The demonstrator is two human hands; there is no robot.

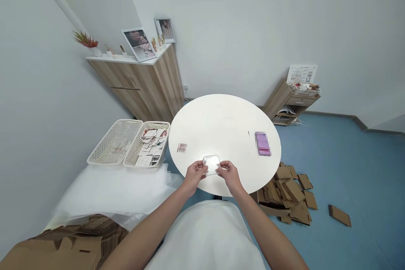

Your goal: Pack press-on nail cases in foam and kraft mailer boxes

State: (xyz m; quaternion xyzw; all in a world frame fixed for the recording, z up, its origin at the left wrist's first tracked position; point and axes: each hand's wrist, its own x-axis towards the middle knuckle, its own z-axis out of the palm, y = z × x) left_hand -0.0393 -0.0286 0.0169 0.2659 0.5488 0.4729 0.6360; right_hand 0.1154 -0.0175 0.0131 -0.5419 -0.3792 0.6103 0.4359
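Note:
Between my two hands is a small clear plastic case (211,164), held just over the near side of the round white table (221,118). My left hand (196,174) pinches its left edge between thumb and fingers. On the opposite edge, my right hand (229,173) grips it the same way. The case is see-through, so I cannot tell if anything lies inside. To the left on the tabletop is a small set of reddish pieces (182,147), too small to make out. A blurred purple packet (263,144) lies at the right, with a tiny dark object (248,133) beside it.
Left of the table stand two white baskets, one with clear plastic pieces (118,145), one with printed cards (153,141). White sheeting (117,190) and cardboard (63,244) lie below them. Folded brown boxes (289,192) pile up on the right-hand floor. A wooden cabinet (142,84) stands behind.

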